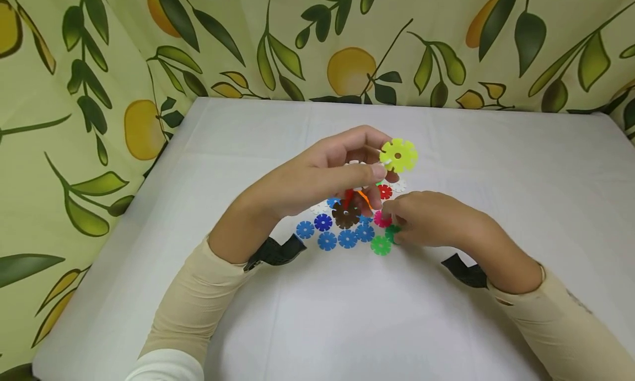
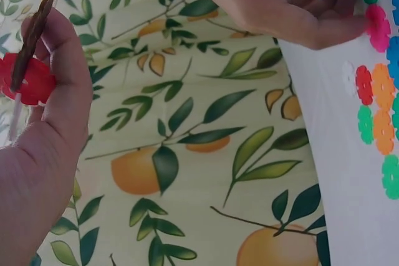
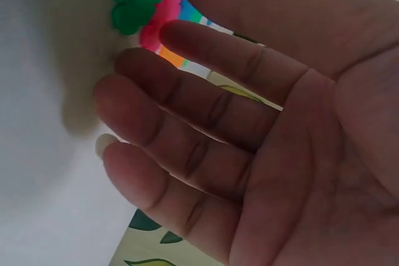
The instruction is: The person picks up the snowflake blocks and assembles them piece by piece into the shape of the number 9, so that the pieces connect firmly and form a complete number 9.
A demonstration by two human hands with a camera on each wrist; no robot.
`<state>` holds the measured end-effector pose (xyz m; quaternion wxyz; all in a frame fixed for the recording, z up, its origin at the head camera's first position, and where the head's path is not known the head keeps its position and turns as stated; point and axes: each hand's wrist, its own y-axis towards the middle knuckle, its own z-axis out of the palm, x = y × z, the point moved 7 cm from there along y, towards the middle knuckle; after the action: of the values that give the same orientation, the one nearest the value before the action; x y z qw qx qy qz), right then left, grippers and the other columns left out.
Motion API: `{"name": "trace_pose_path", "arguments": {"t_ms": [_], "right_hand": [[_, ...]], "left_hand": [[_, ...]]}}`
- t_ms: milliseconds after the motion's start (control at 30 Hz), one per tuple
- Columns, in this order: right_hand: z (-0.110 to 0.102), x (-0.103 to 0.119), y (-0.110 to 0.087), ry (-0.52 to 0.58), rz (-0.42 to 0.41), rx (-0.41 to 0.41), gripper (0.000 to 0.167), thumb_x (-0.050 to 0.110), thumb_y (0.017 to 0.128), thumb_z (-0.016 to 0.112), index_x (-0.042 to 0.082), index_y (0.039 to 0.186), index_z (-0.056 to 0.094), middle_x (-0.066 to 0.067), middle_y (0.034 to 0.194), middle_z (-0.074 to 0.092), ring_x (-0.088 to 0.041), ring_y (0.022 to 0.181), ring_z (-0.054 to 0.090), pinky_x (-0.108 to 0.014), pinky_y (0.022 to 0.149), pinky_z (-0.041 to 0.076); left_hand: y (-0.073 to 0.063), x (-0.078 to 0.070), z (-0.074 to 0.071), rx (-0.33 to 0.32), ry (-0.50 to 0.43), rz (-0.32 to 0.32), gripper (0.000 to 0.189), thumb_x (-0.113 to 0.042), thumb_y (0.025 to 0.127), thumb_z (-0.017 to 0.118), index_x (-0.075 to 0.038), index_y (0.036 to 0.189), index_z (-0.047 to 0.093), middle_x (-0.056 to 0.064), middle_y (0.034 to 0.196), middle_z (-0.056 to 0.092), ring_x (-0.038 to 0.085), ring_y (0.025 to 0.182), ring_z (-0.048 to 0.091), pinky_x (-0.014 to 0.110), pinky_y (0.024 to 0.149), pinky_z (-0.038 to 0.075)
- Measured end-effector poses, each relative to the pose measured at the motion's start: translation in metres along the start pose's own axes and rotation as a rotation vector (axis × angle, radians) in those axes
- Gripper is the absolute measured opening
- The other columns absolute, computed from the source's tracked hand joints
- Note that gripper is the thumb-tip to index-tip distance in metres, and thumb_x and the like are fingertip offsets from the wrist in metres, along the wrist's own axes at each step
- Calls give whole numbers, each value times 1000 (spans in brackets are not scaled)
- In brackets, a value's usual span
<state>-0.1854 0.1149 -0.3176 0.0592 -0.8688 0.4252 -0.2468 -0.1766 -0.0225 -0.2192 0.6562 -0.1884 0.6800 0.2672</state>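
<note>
Head view, centre: left hand [image 1: 317, 174] clamped on notched disc cluster [image 2: 38, 84], yellow disc [image 1: 405, 152] uppermost. Right of centre: right hand [image 1: 439, 218], fingers slightly apart, at pink disc [image 1: 381, 220]; contact indeterminable.

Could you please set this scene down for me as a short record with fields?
Left hand: holds several notched discs, among them a yellow disc, a brown disc and a red disc
Right hand: low over the table, beside a pink disc and a dark green disc; contact unclear
Other discs: blue discs and a light green disc on the table
Surface: white table
Backdrop: fruit-and-leaf patterned fabric
Sleeves: beige
</note>
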Motion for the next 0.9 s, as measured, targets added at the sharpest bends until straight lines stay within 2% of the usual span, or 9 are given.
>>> {"name": "trace_pose_path", "arguments": {"t_ms": [167,300,433,567,700,800,900], "right_hand": [[4,-2,4,-19,2,-25,31,14,78,87,13,90,60,1,67,47,-15,64,48,-32,59,41],[6,-2,8,-33,-1,-25,33,14,77,88,11,96,62,3,70,51,-15,68,51,-31,62,45],[6,-4,9,-27,16,5,29,16,78,87,10,93,64,3,72,54,-16,72,53,-31,64,47],[5,-5,9,-20,28,38,25,16,79,86,11,92,64,2,72,54,-17,74,53,-31,65,47],[6,-7,8,-3,45,68,29,18,77,88,12,92,64,2,73,54,-17,75,53,-31,66,47],[9,-8,8,12,52,91,32,20,75,90,13,92,62,2,74,54,-17,75,53,-31,66,47],[11,-7,8,24,47,104,34,20,75,90,13,93,61,2,75,54,-17,76,53,-31,65,48]], "left_hand": [[1,0,-2,-27,-44,13,32,-9,100,51,-2,131,45,20,113,62,37,83,63,45,78,56],[2,2,-4,-64,-49,-13,31,-13,101,49,-4,130,44,21,105,60,29,76,57,37,68,53],[3,2,-7,-104,-78,-23,24,-20,106,41,-3,123,46,17,93,52,21,72,50,30,62,46],[6,2,-8,-121,-163,-25,41,-28,110,29,3,122,51,11,82,48,18,67,46,29,66,46],[8,1,-9,-137,-191,-27,58,-37,111,22,8,125,57,9,76,45,17,64,44,29,66,46],[8,2,-10,-150,-194,-21,64,-40,111,20,10,119,59,9,75,45,17,63,43,30,66,47],[8,3,-12,-166,-203,-22,62,-40,110,22,9,112,59,8,74,46,16,63,42,29,66,48]]}}
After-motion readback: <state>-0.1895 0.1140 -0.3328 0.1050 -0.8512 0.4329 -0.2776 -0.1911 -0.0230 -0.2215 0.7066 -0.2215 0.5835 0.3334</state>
